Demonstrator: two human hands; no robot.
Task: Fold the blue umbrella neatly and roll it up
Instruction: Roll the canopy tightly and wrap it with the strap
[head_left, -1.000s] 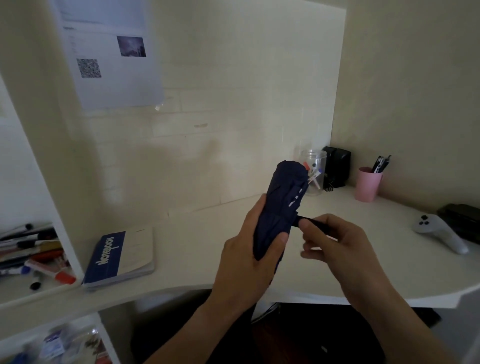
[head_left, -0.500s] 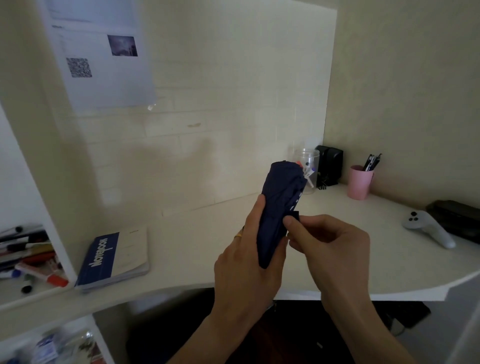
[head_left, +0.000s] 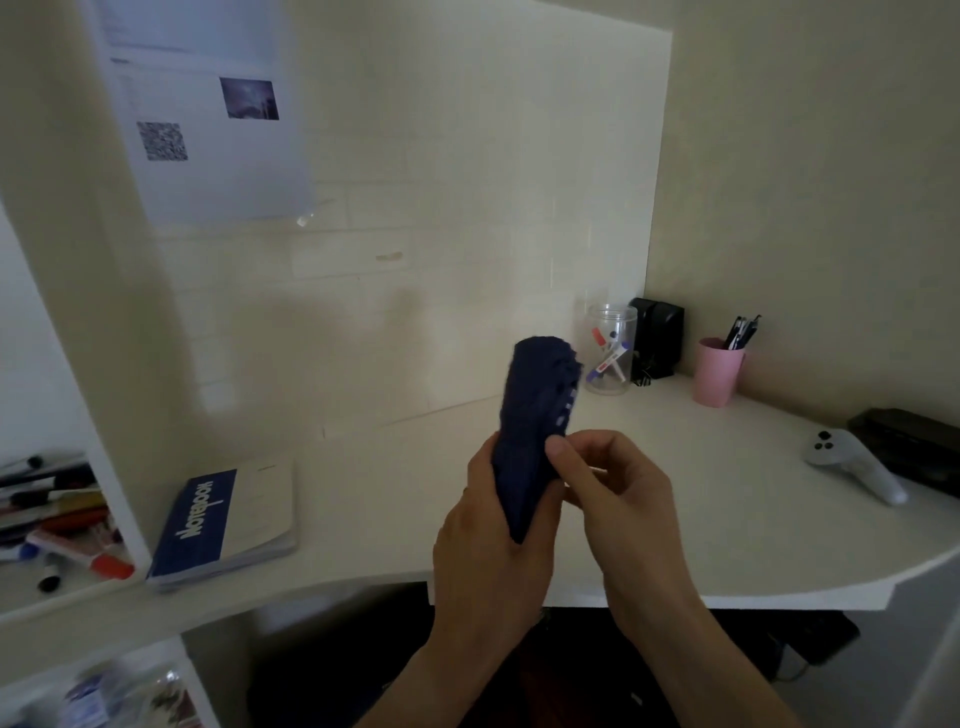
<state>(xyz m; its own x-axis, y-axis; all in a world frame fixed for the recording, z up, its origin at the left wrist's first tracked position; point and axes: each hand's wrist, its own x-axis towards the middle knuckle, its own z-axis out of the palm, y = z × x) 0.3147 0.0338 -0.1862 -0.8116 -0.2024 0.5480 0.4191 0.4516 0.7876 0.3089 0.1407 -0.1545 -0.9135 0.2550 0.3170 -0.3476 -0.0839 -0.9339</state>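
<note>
The blue umbrella (head_left: 537, 415) is folded into a tight dark roll and held nearly upright above the white desk (head_left: 675, 519), its upper end leaning slightly right. My left hand (head_left: 493, 551) wraps around its lower half from the left. My right hand (head_left: 608, 488) presses against the roll's right side at mid-height, thumb on the fabric, fingers curled. The strap is hidden under my right fingers. Small pale rib tips show along the roll's right edge.
A blue-and-white notebook (head_left: 223, 519) lies on the desk at left. Markers fill a side shelf (head_left: 57, 519). At the back right stand a clear jar (head_left: 610, 351), black speakers (head_left: 657, 338) and a pink pen cup (head_left: 719, 371). A white controller (head_left: 852, 470) lies at far right.
My right hand has moved in from pulling the strap out to the right and now presses against the roll. The umbrella has stayed in my left hand.
</note>
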